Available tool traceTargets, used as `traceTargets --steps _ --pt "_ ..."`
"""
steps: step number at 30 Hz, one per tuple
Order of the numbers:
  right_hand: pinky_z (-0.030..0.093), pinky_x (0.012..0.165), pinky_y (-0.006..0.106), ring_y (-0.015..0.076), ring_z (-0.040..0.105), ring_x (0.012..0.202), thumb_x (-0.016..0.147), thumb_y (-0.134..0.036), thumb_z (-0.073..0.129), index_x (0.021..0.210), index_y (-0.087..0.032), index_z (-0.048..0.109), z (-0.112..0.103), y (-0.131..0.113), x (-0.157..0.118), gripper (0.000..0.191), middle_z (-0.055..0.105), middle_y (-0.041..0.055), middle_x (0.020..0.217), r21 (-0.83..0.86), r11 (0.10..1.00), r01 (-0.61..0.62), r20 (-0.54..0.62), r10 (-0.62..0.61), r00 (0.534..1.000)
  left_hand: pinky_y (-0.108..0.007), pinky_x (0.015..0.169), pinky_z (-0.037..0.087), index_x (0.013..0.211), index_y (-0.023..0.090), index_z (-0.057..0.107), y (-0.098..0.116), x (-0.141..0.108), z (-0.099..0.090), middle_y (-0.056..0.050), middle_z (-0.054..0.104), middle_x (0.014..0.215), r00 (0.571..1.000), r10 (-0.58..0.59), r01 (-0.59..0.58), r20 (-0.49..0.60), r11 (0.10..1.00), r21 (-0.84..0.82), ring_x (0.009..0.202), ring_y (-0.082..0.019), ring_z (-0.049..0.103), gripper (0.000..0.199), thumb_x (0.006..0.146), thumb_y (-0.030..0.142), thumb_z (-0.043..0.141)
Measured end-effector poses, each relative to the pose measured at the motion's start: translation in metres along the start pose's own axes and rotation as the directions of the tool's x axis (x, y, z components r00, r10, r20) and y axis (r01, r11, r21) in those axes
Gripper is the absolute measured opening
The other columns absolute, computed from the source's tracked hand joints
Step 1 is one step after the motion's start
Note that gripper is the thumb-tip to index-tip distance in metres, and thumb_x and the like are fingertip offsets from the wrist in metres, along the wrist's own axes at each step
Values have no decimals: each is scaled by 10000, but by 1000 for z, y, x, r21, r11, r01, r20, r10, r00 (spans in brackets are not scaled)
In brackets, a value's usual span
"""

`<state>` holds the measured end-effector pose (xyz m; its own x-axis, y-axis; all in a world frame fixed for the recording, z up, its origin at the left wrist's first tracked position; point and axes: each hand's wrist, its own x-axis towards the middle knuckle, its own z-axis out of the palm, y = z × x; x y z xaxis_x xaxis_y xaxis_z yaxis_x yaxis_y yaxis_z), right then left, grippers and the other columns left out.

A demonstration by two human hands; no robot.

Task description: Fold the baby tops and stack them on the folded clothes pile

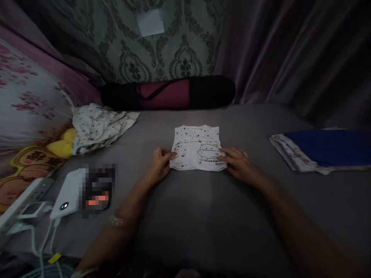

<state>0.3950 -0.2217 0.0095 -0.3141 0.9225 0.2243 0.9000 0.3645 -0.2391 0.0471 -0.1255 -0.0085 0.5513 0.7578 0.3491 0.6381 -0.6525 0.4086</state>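
Folded baby shirt (198,148) lies flat between both grips, left hand (159,165) and right hand (238,163) open-fingered, pressing its opposite side edges.

Hands (159,164) beside folded shirt (198,148)

The room is dim, with the light falling mostly on a grey bed (203,216) that fills the lower view. Behind it stands a wall (174,46) papered in a green damask pattern, with a pale sheet of paper (150,22) stuck near the top, and a mauve curtain (290,50) hangs in folds to the right. A dark roll (168,93) lies along the foot of the wall, and a floral pillow (26,100) leans at the left.
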Motion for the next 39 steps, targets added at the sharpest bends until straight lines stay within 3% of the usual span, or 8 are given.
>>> traceTargets --steps 3,7,17,23,26,30,34,39 --pt "218 1130 580 241 385 1373 876 -91 470 1239 -278 617 1 -1 -1 434 526 57 1412 46 991 123 4 -123 992 -542 1098 310 1191 243 642 -8 2 1 -104 449 1435 977 211 -214 40 973 89 1389 -304 309 408 851 85 480" --pt "220 1153 548 191 521 1268 922 -100 396 1209 -257 631 2 0 -3 403 623 53 1302 160 977 137 43 -146 988 -552 1142 249 1210 240 608 -11 0 -2 -65 635 1272 922 340 -341 184 940 -28 1326 -219 459 429 870 69 412" --pt "144 1172 553 207 566 1218 923 -220 452 1205 -301 639 -24 2 -12 348 653 16 1258 343 939 -6 167 -54 985 -497 1181 208 1197 233 615 11 -2 -32 -33 692 1181 945 242 -198 221 959 -202 1204 -187 583 417 829 128 450" --pt "256 1150 478 214 623 1119 925 -344 482 1153 -308 677 -50 -12 -19 303 686 -6 1194 497 855 -150 326 -24 945 -439 1116 346 1063 237 710 38 -2 -55 -11 742 1013 928 71 61 366 939 -339 1125 -223 621 314 810 225 524" --pt "478 955 395 228 654 1006 904 -405 490 1117 -256 682 -51 -14 -7 323 712 33 1103 513 828 -227 261 101 960 -339 918 498 1026 201 715 42 4 -51 -54 737 989 939 -69 209 337 892 -400 1025 -231 646 289 838 318 530" --pt "529 702 306 204 658 791 854 -426 518 1024 -188 658 -34 -7 22 324 710 50 867 595 744 -305 66 332 941 -259 732 511 955 149 695 37 25 -34 -50 715 856 952 -245 306 185 820 -484 806 -186 644 281 836 337 523" --pt "519 674 300 193 648 771 822 -405 514 1006 -179 623 -7 2 50 311 697 68 877 705 647 -292 -90 489 867 -229 626 470 902 139 691 27 53 -14 -35 671 752 918 -390 377 65 812 -445 711 -164 602 218 811 222 511" --pt "500 717 337 214 628 775 834 -381 446 969 -171 613 15 11 78 300 683 84 855 562 759 -329 -269 544 795 -245 670 467 921 146 681 21 81 12 -42 674 766 859 -509 457 -65 816 -355 735 -165 606 219 831 141 481"
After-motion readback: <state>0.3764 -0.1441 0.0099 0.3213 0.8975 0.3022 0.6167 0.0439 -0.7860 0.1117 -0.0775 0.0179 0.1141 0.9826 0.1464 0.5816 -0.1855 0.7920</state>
